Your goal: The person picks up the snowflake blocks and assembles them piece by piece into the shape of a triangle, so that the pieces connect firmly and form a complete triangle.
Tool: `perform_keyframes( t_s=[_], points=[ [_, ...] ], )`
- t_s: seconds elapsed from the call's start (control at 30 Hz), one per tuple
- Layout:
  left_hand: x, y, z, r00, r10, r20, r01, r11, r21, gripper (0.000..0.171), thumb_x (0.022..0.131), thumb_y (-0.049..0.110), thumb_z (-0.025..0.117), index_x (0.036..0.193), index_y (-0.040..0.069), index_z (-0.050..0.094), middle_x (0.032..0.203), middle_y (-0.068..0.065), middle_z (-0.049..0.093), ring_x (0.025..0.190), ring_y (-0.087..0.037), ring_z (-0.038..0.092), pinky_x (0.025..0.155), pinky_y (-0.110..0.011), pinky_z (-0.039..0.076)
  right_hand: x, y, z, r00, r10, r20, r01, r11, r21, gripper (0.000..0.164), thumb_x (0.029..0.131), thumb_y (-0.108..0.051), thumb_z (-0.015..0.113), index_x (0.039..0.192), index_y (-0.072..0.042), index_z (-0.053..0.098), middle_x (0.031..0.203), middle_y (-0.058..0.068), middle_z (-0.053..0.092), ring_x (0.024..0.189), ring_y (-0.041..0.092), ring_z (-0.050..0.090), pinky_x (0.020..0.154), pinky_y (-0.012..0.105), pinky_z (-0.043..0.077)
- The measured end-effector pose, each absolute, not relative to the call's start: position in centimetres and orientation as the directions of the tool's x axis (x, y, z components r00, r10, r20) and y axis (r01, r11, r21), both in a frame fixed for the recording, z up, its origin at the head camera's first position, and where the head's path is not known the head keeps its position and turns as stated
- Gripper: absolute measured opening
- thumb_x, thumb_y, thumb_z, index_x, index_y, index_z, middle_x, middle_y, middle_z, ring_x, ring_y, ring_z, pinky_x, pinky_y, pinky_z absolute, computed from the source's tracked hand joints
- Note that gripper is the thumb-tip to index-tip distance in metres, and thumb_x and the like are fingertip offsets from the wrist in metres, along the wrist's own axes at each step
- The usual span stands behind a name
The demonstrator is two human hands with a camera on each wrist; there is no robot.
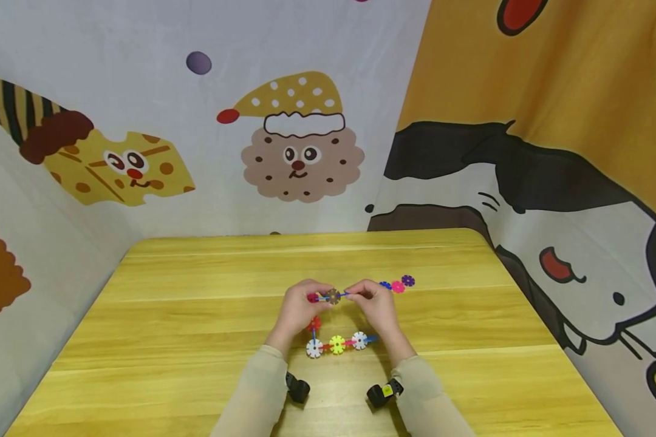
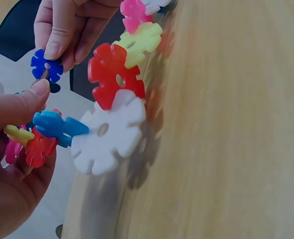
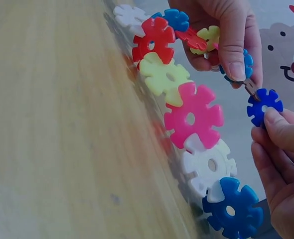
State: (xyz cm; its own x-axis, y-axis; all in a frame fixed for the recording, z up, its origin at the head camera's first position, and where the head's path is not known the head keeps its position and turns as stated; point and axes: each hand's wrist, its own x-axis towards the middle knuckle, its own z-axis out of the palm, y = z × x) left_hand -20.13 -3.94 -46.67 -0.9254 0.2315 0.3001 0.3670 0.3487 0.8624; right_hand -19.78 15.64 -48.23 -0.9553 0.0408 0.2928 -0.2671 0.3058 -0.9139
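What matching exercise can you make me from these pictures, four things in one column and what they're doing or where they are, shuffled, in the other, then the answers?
1. Left hand
2. Right hand
3. Purple disc
4. Brown disc

A. Lying on the table, beyond the right hand
B. Pinching a dark blue disc
C. Between the two hands
D. Gripping the multicoloured chain

Right pairs: 1-D, 2-B, 3-A, 4-C.
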Motion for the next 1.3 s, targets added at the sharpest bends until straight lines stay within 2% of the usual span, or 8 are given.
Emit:
perform_keyframes(
  t_s=[0.3,0.4,0.5,0.6,0.77,0.93,1.07,1.3],
  points=[
    [-20.3,-3.9,-46.1,-0.895,0.323,0.308,0.430,0.437,0.790,0.040,0.077,0.006,0.084,0.115,0.008,0.073,0.110,-0.006,0.070,0.104,-0.030,0.060,0.094,-0.050,0.048,-19.8,15.6,-48.5,-0.959,0.015,0.284,-0.264,0.326,-0.908,0.007,0.083,-0.004,0.078,0.087,-0.008,0.074,0.086,0.002,0.072,0.080,0.016,0.066,0.075,0.028,0.056],
    [-20.5,-3.8,-46.0,-0.887,0.356,0.293,0.438,0.453,0.776,0.036,0.078,0.004,0.083,0.113,0.008,0.074,0.109,-0.007,0.070,0.101,-0.026,0.062,0.091,-0.045,0.051,-19.9,15.6,-48.6,-0.960,0.002,0.281,-0.266,0.319,-0.910,0.007,0.083,-0.004,0.078,0.088,-0.008,0.073,0.086,0.001,0.071,0.079,0.015,0.066,0.075,0.027,0.056],
    [-20.5,-3.8,-46.0,-0.881,0.373,0.292,0.451,0.468,0.760,0.032,0.078,0.002,0.083,0.109,0.007,0.075,0.103,-0.006,0.071,0.093,-0.022,0.064,0.083,-0.039,0.054,-19.9,15.9,-48.8,-0.956,-0.033,0.292,-0.289,0.290,-0.912,0.008,0.084,-0.003,0.077,0.091,-0.005,0.074,0.088,0.006,0.072,0.080,0.017,0.066,0.075,0.027,0.056],
    [-20.5,-3.9,-45.9,-0.884,0.375,0.280,0.443,0.478,0.759,0.032,0.079,0.003,0.083,0.109,0.006,0.076,0.103,-0.005,0.071,0.091,-0.021,0.065,0.081,-0.038,0.055,-20.0,17.0,-49.0,-0.959,-0.036,0.281,-0.280,0.283,-0.917,0.013,0.084,-0.003,0.077,0.096,-0.001,0.073,0.094,0.012,0.072,0.084,0.019,0.067,0.077,0.027,0.055],
    [-20.3,-4.0,-45.9,-0.899,0.361,0.246,0.407,0.488,0.772,0.033,0.080,0.007,0.083,0.112,0.007,0.075,0.108,-0.006,0.070,0.095,-0.024,0.063,0.084,-0.042,0.054,-20.4,20.5,-49.5,-0.967,0.075,0.244,-0.192,0.412,-0.890,0.022,0.085,-0.004,0.077,0.105,0.003,0.071,0.102,0.016,0.070,0.092,0.025,0.066,0.082,0.027,0.053],
    [-20.3,-4.1,-46.0,-0.914,0.341,0.221,0.377,0.507,0.776,0.034,0.080,0.009,0.083,0.113,0.009,0.075,0.111,-0.006,0.069,0.098,-0.024,0.061,0.087,-0.043,0.052,-20.7,24.0,-50.0,-0.952,0.164,0.258,-0.124,0.565,-0.816,0.030,0.086,-0.003,0.076,0.113,0.007,0.069,0.107,0.022,0.066,0.096,0.035,0.064,0.086,0.041,0.054],
    [-20.3,-4.1,-46.1,-0.918,0.335,0.215,0.368,0.510,0.777,0.034,0.081,0.009,0.083,0.114,0.010,0.075,0.111,-0.006,0.069,0.097,-0.024,0.061,0.085,-0.042,0.053,-20.7,25.5,-50.2,-0.957,0.166,0.236,-0.087,0.615,-0.784,0.036,0.086,-0.005,0.076,0.119,0.008,0.066,0.115,0.026,0.059,0.101,0.039,0.060,0.089,0.049,0.052],
    [-20.4,-4.1,-46.2,-0.915,0.335,0.222,0.376,0.518,0.768,0.034,0.080,0.010,0.083,0.113,0.010,0.075,0.109,-0.005,0.070,0.094,-0.022,0.061,0.082,-0.039,0.053,-21.0,26.1,-50.4,-0.972,0.130,0.198,-0.039,0.738,-0.674,0.043,0.087,-0.015,0.077,0.124,0.003,0.066,0.113,0.024,0.056,0.101,0.038,0.055,0.090,0.051,0.046]
  ],
)
